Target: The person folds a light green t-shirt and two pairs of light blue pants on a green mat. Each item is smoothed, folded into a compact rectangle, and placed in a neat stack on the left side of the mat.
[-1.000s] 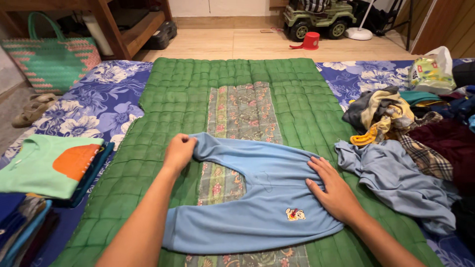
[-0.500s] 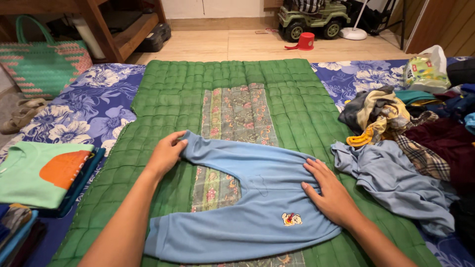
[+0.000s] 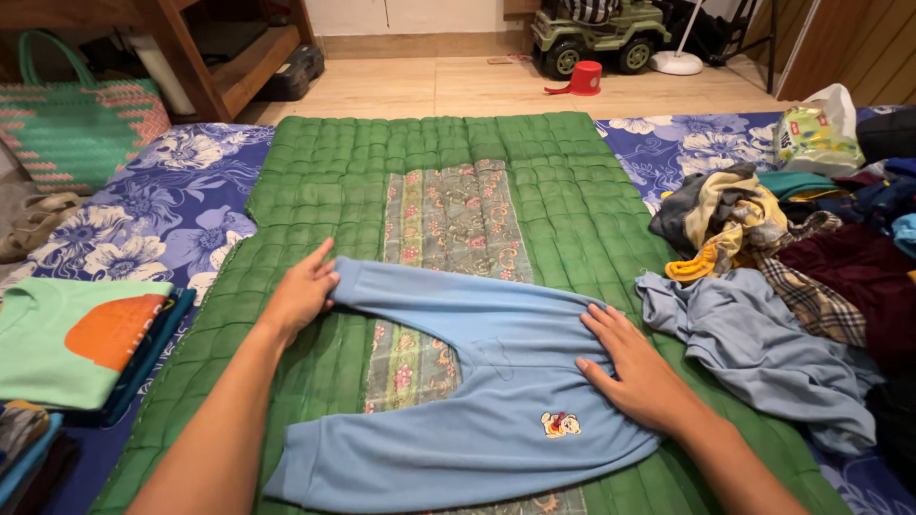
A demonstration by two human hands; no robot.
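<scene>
Far left: stack of folded clothes (image 3: 81,348), mint shirt with an orange patch on top, sitting on the blue floral sheet (image 3: 157,205), so that part looks done. Centre: green quilted mat (image 3: 315,191) with light blue toddler pants (image 3: 477,381) lying flat on it, legs spread toward the left, waist to the right, small cartoon patch facing up. Left hand (image 3: 301,291) is at the cuff of the upper leg, fingers mostly extended, thumb and fingertips lightly on the cuff edge; flattening more than gripping, nothing lifted. Right hand (image 3: 634,367) is open, palm down, pressing the waist end onto the mat, holding nothing. My read: pants are laid out and smoothed, no fold made yet; legs aren't brought together. Right of that: a crumpled grey-blue garment (image 3: 763,353) just beside the pants, then a loose pile of mixed clothes (image 3: 763,229), all unfolded. So roughly a handful folded, one item in hand at the spread-out stage, a good heap left.
</scene>
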